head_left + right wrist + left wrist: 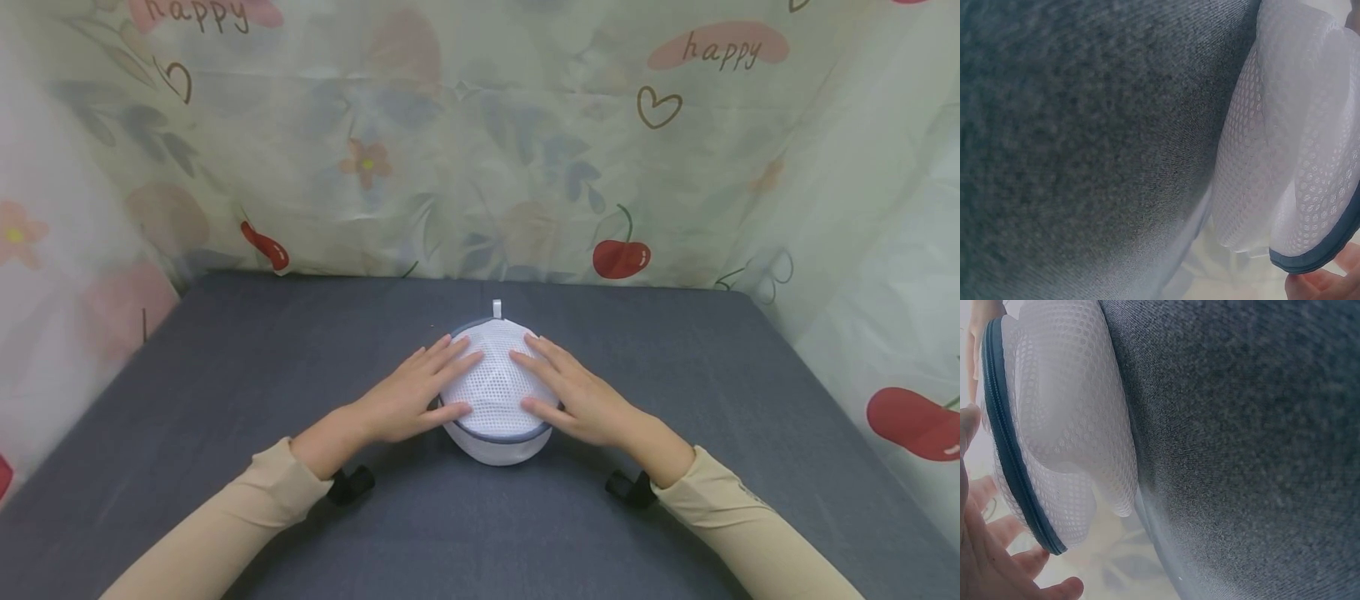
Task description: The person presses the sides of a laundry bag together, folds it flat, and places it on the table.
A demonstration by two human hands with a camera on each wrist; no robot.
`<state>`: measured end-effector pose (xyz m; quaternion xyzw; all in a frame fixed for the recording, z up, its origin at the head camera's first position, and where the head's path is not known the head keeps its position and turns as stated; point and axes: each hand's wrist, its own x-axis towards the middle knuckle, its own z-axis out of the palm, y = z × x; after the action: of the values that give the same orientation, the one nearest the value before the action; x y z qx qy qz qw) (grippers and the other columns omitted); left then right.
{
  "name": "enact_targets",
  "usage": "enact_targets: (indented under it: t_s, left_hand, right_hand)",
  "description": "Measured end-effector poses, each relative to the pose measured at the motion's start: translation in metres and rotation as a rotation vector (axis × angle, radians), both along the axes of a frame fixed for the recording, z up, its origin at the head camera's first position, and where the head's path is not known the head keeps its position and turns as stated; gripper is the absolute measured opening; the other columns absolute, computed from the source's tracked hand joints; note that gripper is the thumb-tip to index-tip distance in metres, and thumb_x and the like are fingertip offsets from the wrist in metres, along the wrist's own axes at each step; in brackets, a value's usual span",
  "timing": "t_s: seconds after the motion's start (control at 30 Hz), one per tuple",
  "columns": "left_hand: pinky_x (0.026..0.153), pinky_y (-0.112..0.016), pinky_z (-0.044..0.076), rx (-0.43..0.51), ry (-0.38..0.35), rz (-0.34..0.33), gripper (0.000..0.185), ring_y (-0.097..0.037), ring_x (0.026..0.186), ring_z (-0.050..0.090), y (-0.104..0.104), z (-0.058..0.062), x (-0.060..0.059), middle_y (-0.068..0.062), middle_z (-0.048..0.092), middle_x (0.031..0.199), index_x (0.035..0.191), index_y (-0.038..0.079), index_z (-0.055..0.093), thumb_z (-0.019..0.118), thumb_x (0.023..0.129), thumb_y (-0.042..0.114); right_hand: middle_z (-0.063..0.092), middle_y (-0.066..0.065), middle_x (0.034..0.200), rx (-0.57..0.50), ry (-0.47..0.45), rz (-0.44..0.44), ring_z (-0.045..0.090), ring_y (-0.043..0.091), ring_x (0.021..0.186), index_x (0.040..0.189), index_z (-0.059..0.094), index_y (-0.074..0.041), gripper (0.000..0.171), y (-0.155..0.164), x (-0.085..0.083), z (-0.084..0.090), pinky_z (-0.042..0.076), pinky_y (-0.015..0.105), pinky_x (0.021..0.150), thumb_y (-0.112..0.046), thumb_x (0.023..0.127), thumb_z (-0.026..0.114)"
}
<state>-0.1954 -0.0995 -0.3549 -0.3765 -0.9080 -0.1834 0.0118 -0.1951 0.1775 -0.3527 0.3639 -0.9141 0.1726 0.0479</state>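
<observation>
Hands lay flat on a white mesh laundry bag (495, 392) that sat near the middle of the bench (225, 367), a little toward its near edge. The left hand (412, 396) rested on the bag's left side, fingers straight and slightly spread, thumb along the lower rim. The right hand (573, 392) mirrored it on the right side, fingers likewise straight and pressing on the mesh, gripping nothing. The fingertips of the two hands pointed toward each other across the top of the dome but stayed apart. A dark blue zipper band (498, 435) ran round the bag near its base, and a small white loop (497, 309) stood up at its far edge. From the left wrist view the bag (1066, 412) bulged against the grey cloth of the bench (1241, 450), its blue band (1010, 469) just beside the fingers (1054, 590). The right wrist view showed the same mesh (1285, 144) and band (1322, 250) close up. Both forearms wore beige sleeves (247, 517). A flowered curtain (480, 133) with cherries hung behind the far edge.
</observation>
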Motion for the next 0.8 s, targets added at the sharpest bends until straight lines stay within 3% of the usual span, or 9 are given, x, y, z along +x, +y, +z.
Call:
enact_targets:
  t_s: [0.8]
  left_hand:
    - [0.112, -0.053, 0.026, 0.033, -0.049, -0.018, 0.067, -0.032, 0.146, 0.010, 0.0017, -0.0007, 0.0030, -0.006, 0.014, 0.158, 0.150, 0.021, 0.022, 0.052, 0.093, 0.042]
  right_hand:
    - [0.024, 0.012, 0.154, 0.013, -0.010, 0.002, 0.026, 0.032, 0.141, 0.145, 0.033, -0.018, 0.061, -0.0018, 0.0024, -0.0001, 0.031, 0.053, 0.109, -0.034, 0.092, 0.057]
